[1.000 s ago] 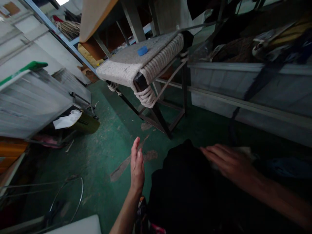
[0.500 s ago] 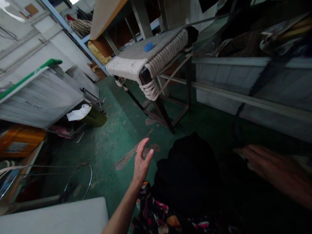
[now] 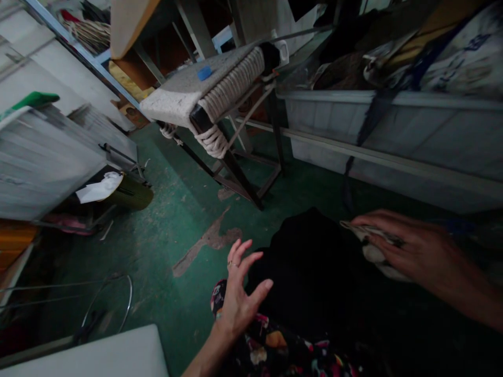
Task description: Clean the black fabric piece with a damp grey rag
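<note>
the right hand [image 3: 408,251] pressed a pale cloth [image 3: 373,254] against the far right edge of a black fabric mound [image 3: 310,272], while the left hand [image 3: 239,298], empty with fingers spread, hovered just left of it. a rope-wrapped stool [image 3: 212,99] stood well beyond on the green floor [image 3: 173,220].

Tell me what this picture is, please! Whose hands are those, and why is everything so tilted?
A person wears a camera on their head, so you look down at their own two hands. The left hand is open, fingers spread, above a black cloth on their lap. The right hand presses a pale rag against that cloth; whether it closes its grip is unclear. Ahead stands a stool wrapped in white rope, with a small blue piece on top. The floor is green. The head leans, so the room tilts.
</note>
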`<action>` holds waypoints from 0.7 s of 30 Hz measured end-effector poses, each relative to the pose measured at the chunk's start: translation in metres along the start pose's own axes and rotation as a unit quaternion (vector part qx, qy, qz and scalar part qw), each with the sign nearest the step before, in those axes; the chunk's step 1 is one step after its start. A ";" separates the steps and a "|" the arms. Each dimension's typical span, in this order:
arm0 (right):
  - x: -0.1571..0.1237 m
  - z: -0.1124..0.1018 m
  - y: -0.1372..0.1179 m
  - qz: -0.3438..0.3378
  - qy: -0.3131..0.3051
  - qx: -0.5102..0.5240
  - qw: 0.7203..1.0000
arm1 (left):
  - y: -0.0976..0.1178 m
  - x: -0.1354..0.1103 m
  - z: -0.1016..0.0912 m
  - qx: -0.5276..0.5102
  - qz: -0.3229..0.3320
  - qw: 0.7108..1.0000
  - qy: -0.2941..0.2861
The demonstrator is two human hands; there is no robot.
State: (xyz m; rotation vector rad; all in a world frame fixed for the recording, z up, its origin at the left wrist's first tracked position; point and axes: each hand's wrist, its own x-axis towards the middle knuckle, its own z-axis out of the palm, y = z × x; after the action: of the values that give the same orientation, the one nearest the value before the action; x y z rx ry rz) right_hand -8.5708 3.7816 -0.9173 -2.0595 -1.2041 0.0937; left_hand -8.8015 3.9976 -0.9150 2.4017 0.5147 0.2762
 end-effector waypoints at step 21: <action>-0.016 0.030 -0.011 -0.074 -0.033 0.051 0.995 | 0.031 -0.063 0.006 0.202 0.149 0.965 0.079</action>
State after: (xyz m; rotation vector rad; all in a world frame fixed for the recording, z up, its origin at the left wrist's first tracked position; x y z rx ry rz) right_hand -8.6000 3.7889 -0.9367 -1.8859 -1.3611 0.1505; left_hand -8.8475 3.9448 -0.9036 2.8736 0.2972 0.5419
